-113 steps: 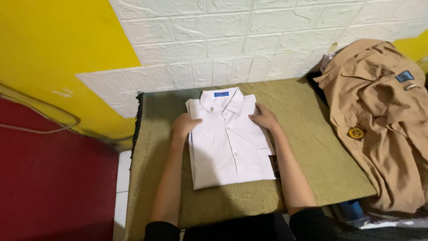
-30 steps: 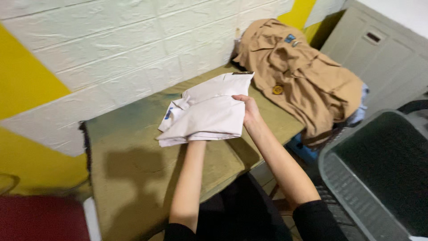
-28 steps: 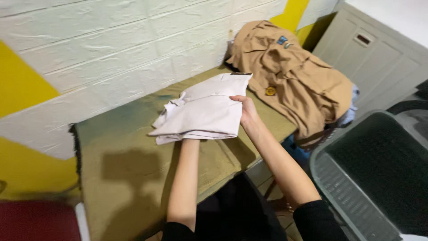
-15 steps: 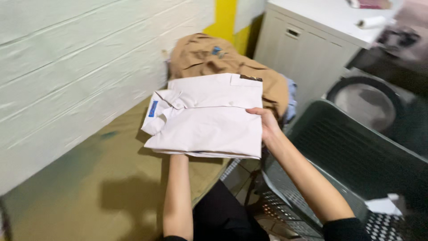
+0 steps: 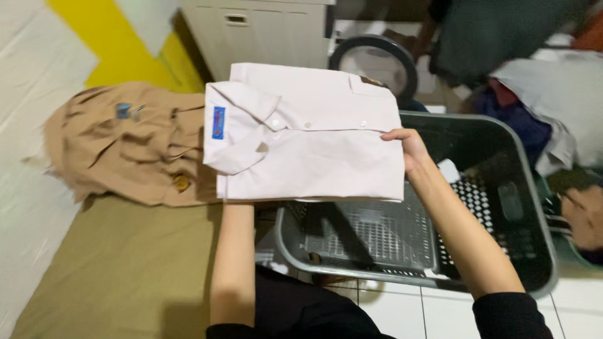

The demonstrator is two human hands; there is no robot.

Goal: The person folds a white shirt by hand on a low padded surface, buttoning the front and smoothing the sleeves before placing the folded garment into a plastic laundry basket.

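Olive cloth covers the bench [image 5: 119, 270] at lower left, with a tan shirt [image 5: 125, 147] heaped at its far edge. I hold a folded white shirt [image 5: 308, 141] in the air, past the bench's right edge and above a dark basket [image 5: 502, 188] on the tiled floor. My right hand [image 5: 408, 147] is clamped on the shirt's right edge, thumb on top. My left hand is hidden beneath the shirt, so I cannot tell its grip; only the forearm shows. Clothes lie beyond the basket.
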